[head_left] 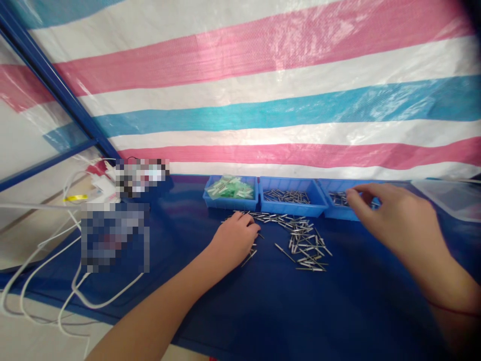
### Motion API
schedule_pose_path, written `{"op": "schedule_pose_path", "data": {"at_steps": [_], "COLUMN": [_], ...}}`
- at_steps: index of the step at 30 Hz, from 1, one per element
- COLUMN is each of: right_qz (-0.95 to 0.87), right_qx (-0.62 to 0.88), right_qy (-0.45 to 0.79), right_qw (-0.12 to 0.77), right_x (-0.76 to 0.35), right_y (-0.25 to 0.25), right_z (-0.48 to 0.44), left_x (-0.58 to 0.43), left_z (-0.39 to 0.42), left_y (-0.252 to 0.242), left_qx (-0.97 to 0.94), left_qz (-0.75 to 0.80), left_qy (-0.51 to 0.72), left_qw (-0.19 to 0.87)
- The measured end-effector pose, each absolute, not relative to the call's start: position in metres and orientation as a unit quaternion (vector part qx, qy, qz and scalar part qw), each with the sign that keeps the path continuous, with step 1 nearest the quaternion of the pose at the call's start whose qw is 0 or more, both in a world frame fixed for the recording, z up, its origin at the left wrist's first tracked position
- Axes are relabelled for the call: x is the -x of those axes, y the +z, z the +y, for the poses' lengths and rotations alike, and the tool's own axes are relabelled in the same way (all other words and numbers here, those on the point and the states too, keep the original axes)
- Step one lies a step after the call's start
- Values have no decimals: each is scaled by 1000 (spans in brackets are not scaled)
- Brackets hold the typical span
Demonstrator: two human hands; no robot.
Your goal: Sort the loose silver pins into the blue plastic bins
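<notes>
Striped tarp [263, 75] fills the whole back, pink, white and blue bands, and it meets the far edge of the worktop. The blue worktop [300, 311] is next in size. We see wide bare cloth in the near half, between and in front of both arms, with its near edge running lower left. White cables [45, 260] loop off that left edge, well apart from the hands. The right hand [391, 213] hovers over the right tray [338, 214] at the far edge, its fingers [355, 196] bent toward the thumb above the tray's contents. We cannot tell whether they grip anything. The left hand [235, 239] lies palm down on the worktop at the left edge of the pin pile, fingers [251, 228] curled over a few pins. Again we cannot tell whether they grip anything. Three blue trays stand side by side, touching, close to the tarp. The left tray [230, 204] holds pale green pieces, while the middle tray [291, 209] and the right tray hold metal pins. The pin pile [304, 240] is loose on the cloth just in front of the middle tray, between the two hands. A stray pin [284, 252] lies at the pile's near left edge. A thin red thread [451, 308] circles the right wrist.
</notes>
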State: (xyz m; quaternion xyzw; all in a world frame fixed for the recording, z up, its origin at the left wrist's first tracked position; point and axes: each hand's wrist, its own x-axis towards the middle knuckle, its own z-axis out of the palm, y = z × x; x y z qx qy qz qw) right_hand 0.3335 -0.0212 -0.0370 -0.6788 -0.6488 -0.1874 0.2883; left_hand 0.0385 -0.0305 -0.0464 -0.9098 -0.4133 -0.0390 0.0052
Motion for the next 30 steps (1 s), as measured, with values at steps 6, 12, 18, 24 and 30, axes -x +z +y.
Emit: {"op": "schedule_pose_path", "data": {"at_steps": [6, 12, 18, 24, 30], "right_qz": [-764, -824, -830, -740, -689], "right_qx": [552, 494, 482, 511, 502], "right_qy": [-112, 3, 71, 216, 304], "right_qw": [315, 278, 271, 381, 426], "right_x": [-291, -260, -252, -243, -233], "right_y": [-41, -46, -51, -56, -61], "right_z": [-33, -45, -47, -53, -56], "left_x": [-37, -40, -42, -54, -63], "left_z": [-27, -27, -23, -31, -40], "left_y": [-50, -49, -49, -49, -54], "left_qx": [917, 910, 903, 824, 741], "left_qz": [-398, -410, -408, -404, -411], "left_qy": [-24, -52, -126, -319, -372], "left_qw": [19, 18, -34, -237, -379]}}
